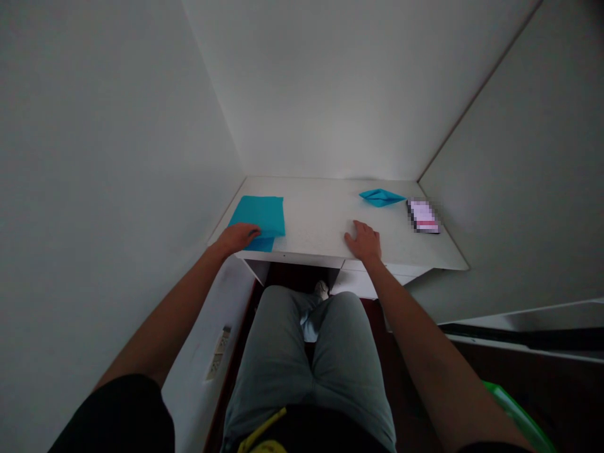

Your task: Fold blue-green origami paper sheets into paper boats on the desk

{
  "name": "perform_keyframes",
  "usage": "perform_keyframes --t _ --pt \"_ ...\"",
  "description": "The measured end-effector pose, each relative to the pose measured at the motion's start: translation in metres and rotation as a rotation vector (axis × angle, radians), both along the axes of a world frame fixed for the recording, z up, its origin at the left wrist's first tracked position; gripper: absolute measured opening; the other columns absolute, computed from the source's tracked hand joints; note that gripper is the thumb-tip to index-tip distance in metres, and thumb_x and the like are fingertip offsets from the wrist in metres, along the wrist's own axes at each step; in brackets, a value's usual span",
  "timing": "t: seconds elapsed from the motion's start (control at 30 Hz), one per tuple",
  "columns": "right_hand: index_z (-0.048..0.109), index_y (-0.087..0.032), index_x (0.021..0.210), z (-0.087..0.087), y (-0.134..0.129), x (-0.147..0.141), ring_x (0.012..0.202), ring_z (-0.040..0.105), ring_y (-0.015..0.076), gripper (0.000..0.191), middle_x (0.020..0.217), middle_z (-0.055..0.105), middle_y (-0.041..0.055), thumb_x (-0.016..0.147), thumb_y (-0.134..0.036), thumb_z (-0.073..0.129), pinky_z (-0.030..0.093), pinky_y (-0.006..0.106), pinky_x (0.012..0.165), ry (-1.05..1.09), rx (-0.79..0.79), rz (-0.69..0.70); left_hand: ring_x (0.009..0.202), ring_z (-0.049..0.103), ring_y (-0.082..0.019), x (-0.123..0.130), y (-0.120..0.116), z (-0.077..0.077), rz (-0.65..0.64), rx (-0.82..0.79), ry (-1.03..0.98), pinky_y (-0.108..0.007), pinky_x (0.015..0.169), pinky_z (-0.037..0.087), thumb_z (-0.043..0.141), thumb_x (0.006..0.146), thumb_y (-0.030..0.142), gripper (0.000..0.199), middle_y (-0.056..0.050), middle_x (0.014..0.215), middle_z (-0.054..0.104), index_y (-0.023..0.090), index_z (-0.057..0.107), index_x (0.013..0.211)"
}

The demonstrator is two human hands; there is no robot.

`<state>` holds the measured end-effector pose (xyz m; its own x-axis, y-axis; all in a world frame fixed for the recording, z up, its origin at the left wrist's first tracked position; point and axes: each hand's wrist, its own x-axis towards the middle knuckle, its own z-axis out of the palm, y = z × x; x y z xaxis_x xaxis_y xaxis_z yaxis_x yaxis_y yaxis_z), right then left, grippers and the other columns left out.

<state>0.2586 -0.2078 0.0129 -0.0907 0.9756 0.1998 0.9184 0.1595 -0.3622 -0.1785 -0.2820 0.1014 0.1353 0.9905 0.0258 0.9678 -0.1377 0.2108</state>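
At the desk's left end, my left hand point(240, 238) pinches the near edge of a sheet of blue paper point(264, 212). That edge seems slightly raised, and more blue paper point(261, 244) shows beneath it, reaching the desk's front edge. My right hand point(365, 241) rests on the white desk point(316, 220) near the front, fingers apart and holding nothing. Beyond it, towards the back right, lies a folded blue paper boat point(381, 198), pointed at both ends.
A phone point(423, 216) with a lit, blurred screen lies at the desk's right end. Walls close in the left and back, and a panel point(509, 189) the right. Below the desk top is a drawer point(356, 282). A green object point(516, 412) stands at lower right.
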Motion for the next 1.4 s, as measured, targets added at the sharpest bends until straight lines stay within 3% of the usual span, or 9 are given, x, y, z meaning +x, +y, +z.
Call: perform_keyframes --t 0.13,0.47,0.57,0.7,0.83,1.0,1.17,1.3,1.4 --pt "0.05 -0.013 0.158 0.001 0.001 -0.001 0.145 0.053 0.0361 0.067 0.159 0.058 0.0226 0.099 -0.045 0.053 0.035 0.052 0.121 0.026 0.0 0.002 0.102 0.075 -0.031 0.017 0.011 0.043 -0.064 0.128 -0.06 -0.036 0.089 0.056 0.058 0.097 0.047 0.032 -0.008 0.108 0.083 0.029 0.081 0.11" --pt "0.035 -0.02 0.168 0.031 -0.007 0.014 0.156 0.046 0.0358 0.1 0.172 0.043 0.0201 0.09 -0.074 0.068 0.038 0.058 0.124 0.539 0.028 0.199 0.107 0.074 -0.028 0.104 0.018 0.208 -0.441 0.047 -0.213 -0.04 0.102 0.054 0.064 0.097 0.045 0.028 0.0 0.1 0.078 0.026 0.079 0.11" --pt "0.03 -0.024 0.17 0.072 -0.007 0.016 0.16 0.038 0.0382 0.113 0.176 0.036 0.0187 0.082 -0.079 0.075 0.036 0.06 0.125 0.605 0.122 0.365 0.109 0.074 -0.028 0.119 0.026 0.232 -0.472 0.044 -0.244 -0.041 0.103 0.055 0.065 0.097 0.043 0.026 0.001 0.099 0.076 0.024 0.079 0.109" --pt "0.054 -0.029 0.155 0.118 -0.005 0.01 0.132 0.065 0.0351 0.093 0.147 0.066 0.0138 0.079 -0.075 0.083 0.05 0.054 0.11 0.814 0.054 0.575 0.112 0.073 -0.028 0.135 0.042 0.241 -0.525 0.064 -0.223 -0.042 0.105 0.054 0.067 0.097 0.042 0.025 0.001 0.103 0.075 0.024 0.078 0.11" --pt "0.071 -0.024 0.092 0.126 -0.007 0.001 0.082 0.065 0.02 0.042 0.087 0.07 0.0016 0.087 -0.065 0.081 0.054 0.037 0.081 0.961 -0.002 0.644 0.117 0.072 -0.03 0.139 0.058 0.232 -0.487 0.134 -0.274 -0.045 0.108 0.053 0.068 0.097 0.041 0.025 -0.001 0.106 0.075 0.023 0.078 0.112" --pt "0.059 -0.024 0.079 0.106 -0.007 0.0 0.064 0.047 0.0141 0.048 0.067 0.051 -0.0042 0.085 -0.067 0.081 0.041 0.03 0.064 1.026 0.056 0.506 0.123 0.069 -0.032 0.118 0.08 0.193 -0.38 0.292 -0.397 -0.051 0.111 0.052 0.082 0.089 0.047 0.059 -0.007 0.125 0.074 0.023 0.065 0.14" --pt "0.054 -0.026 0.081 0.079 0.01 0.009 0.063 0.047 0.0155 0.056 0.067 0.055 -0.0034 0.076 -0.077 0.079 0.042 0.031 0.061 1.108 0.008 0.339 0.119 0.072 -0.031 0.114 0.091 0.085 -0.016 0.282 -0.863 -0.048 0.101 0.06 0.088 0.084 0.055 0.103 -0.023 0.144 0.067 0.02 0.034 0.165" --pt "0.056 -0.026 0.087 0.052 0.022 0.012 0.064 0.052 0.0178 0.059 0.071 0.061 -0.0014 0.072 -0.081 0.072 0.045 0.032 0.06 1.073 -0.075 0.181 0.105 0.076 -0.033 0.144 0.082 -0.005 0.067 -0.1 -1.142 -0.047 0.091 0.064 0.086 0.083 0.058 0.069 -0.023 0.12 0.079 0.013 0.069 0.133" --pt "0.056 -0.027 0.084 0.029 0.025 0.016 0.066 0.057 0.0196 0.058 0.069 0.061 -0.0011 0.074 -0.082 0.066 0.049 0.033 0.062 0.949 -0.103 0.117 0.096 0.076 -0.031 0.162 0.077 -0.047 0.133 -0.084 -1.142 -0.043 0.084 0.063 0.086 0.08 0.056 0.047 -0.015 0.103 0.082 0.017 0.077 0.104"
